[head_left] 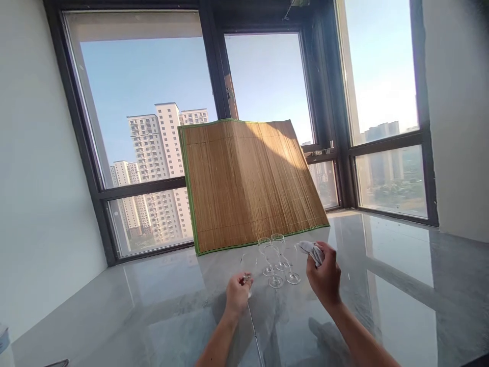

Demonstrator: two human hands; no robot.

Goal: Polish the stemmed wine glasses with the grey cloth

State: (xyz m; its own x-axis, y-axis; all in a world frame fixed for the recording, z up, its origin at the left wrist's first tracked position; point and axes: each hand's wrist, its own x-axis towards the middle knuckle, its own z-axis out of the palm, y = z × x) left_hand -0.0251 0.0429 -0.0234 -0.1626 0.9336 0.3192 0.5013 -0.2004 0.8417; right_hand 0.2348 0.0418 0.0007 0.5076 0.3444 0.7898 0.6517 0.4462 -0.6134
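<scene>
My left hand (239, 293) is closed around the stem of a wine glass (249, 261), its bowl pointing up and only faintly visible against the shiny floor. A crumpled white cloth (312, 250) is gripped in my right hand (324, 272), off to the right and apart from that glass. Between my hands several transparent stemmed glasses (275, 280) stand upright in a tight group on the glossy grey surface (171, 306). Some of their bowls overlap in view.
A bamboo mat (248, 183) with green edging leans against the dark window frame (214, 61) behind the glasses. A partly seen white container (4, 340) and a dark thin object (57, 363) sit at the lower left. White walls (30, 168) flank both sides.
</scene>
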